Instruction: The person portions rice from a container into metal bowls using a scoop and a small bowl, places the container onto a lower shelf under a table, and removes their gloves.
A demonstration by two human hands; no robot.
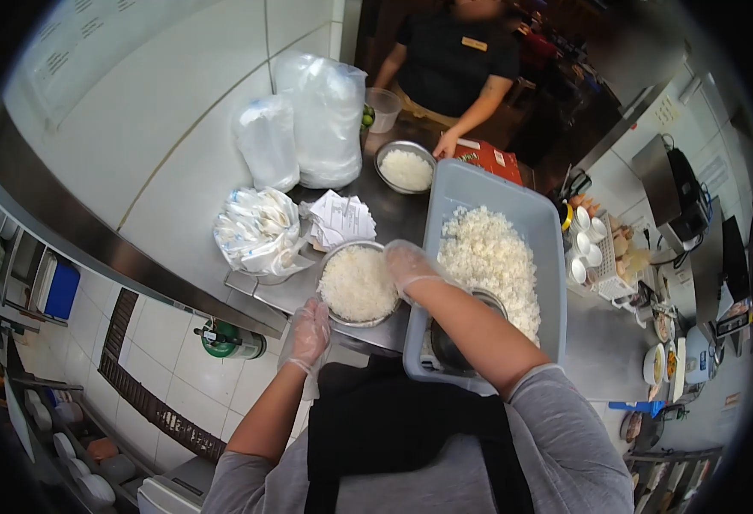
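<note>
A metal bowl filled with white rice (358, 284) is at the near edge of the steel counter. My left hand (310, 329), in a clear plastic glove, grips its near left rim with the fingers closed. Against the right rim is my right hand (409, 264), also gloved, its fingers curled over the edge and partly hidden. My right forearm crosses a large grey tub (550, 257) with loose cooked rice (490, 257) inside. A round dark container (450, 349) sits in the tub's near end, partly behind that arm.
A second rice bowl (406, 168) stands farther back, near a co-worker's hand (448, 144). Bagged plastic containers (321, 116), a white plastic bundle (261, 231) and paper slips (342, 219) lie left. A red box (488, 161) is behind the tub; white cups (584, 244) stand right.
</note>
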